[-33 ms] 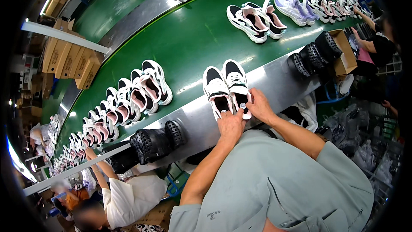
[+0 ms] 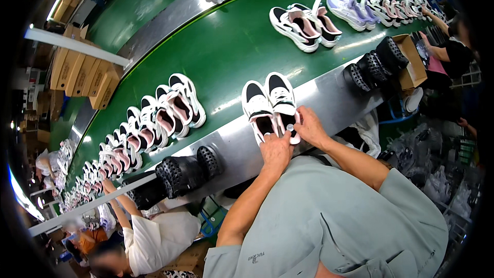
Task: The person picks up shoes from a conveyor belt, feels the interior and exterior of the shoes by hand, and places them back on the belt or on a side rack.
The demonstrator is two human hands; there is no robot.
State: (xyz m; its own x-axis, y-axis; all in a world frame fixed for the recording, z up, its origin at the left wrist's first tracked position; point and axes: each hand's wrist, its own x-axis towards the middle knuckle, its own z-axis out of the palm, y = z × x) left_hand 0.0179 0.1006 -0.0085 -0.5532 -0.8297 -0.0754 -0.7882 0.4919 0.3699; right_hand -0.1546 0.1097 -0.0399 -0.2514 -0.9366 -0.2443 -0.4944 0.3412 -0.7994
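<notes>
A pair of black-and-white sneakers stands in front of me at the near edge of the green belt, toes pointing away. My left hand point(image 2: 276, 150) has its fingers curled over the heels, between the left sneaker point(image 2: 256, 104) and the right sneaker point(image 2: 281, 96). The thumb and fingers of my right hand point(image 2: 312, 127) grip the right sneaker's collar from its right side. A small round pale piece point(image 2: 290, 127) shows at the opening of that sneaker, by my fingertips; I cannot tell whether it is stuck there or held.
A row of similar sneakers point(image 2: 181, 103) runs down the belt point(image 2: 226, 54) at left. Another pair point(image 2: 299, 25) and lilac sneakers point(image 2: 350, 13) stand farther right. Black studded objects point(image 2: 180, 175) lie on the metal ledge point(image 2: 329, 103), near an open carton point(image 2: 411, 64). Co-workers reach in on both sides.
</notes>
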